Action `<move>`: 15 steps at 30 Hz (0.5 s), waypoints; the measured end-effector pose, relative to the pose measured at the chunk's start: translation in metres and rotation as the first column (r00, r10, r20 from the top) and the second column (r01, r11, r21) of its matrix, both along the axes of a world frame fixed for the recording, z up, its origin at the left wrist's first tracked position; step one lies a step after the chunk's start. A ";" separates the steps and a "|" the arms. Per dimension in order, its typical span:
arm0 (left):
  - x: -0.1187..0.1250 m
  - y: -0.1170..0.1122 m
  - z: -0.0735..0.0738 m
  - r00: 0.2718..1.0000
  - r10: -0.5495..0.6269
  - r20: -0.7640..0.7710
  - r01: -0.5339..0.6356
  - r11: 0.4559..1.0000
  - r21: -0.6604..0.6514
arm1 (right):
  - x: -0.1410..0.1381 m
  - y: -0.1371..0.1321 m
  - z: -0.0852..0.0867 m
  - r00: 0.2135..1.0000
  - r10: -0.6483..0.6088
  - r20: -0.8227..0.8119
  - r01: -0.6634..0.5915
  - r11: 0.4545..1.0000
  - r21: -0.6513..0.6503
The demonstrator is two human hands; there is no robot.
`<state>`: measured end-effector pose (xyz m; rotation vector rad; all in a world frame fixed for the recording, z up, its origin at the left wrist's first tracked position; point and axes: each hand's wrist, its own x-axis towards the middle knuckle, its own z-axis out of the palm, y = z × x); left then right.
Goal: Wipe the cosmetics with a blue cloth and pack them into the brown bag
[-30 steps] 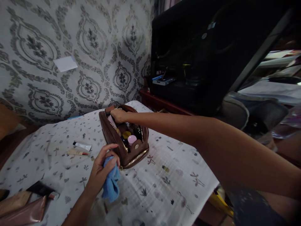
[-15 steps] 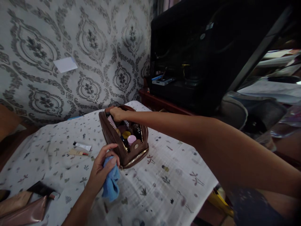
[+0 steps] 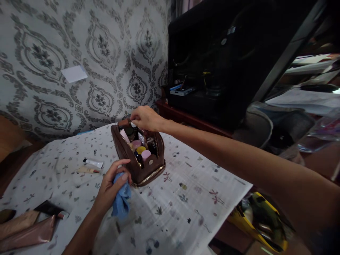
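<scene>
A brown makeup bag point(image 3: 122, 150) stands unzipped on the patterned sheet, with pots, bottles and other cosmetics inside. Among them are a pink-lidded jar point(image 3: 146, 154) and a yellow-lidded jar point(image 3: 141, 150). My right hand point(image 3: 145, 118) is at the bag's far end, fingers pinched on a small item with a white top point(image 3: 133, 124); its lower part is hidden. My left hand point(image 3: 114, 179) grips a crumpled blue cloth point(image 3: 122, 198) beside the bag's near left side, index finger stretched toward the leather.
Two slim tubes, one white point(image 3: 93, 163) and one beige point(image 3: 89, 170), lie left of the bag. Pouches and a black tube point(image 3: 49, 209) are at lower left. A large dark screen point(image 3: 207, 71) stands behind on the right. Below the sheet's right edge is a yellow-edged bag point(image 3: 243, 219).
My right hand has risen out of the bag's far end and shifted slightly right, a white top now showing at its fingers. My left hand still holds the cloth.
</scene>
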<state>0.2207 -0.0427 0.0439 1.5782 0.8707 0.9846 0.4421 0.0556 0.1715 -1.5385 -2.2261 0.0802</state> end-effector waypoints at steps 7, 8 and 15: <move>-0.015 -0.007 0.006 0.998 0.054 -0.022 -0.054 0.999 0.006 | 0.000 -0.084 -0.017 0.974 0.058 -0.219 -0.061 0.998 -0.003; -0.019 -0.008 0.005 0.997 0.074 -0.033 -0.074 0.997 -0.001 | -0.005 -0.095 -0.025 0.966 0.090 -0.244 -0.100 0.995 -0.027; -0.069 -0.016 0.000 0.909 0.351 -0.225 -0.320 0.933 0.166 | -0.066 -0.137 -0.102 0.902 0.368 -0.226 -0.410 0.893 -0.185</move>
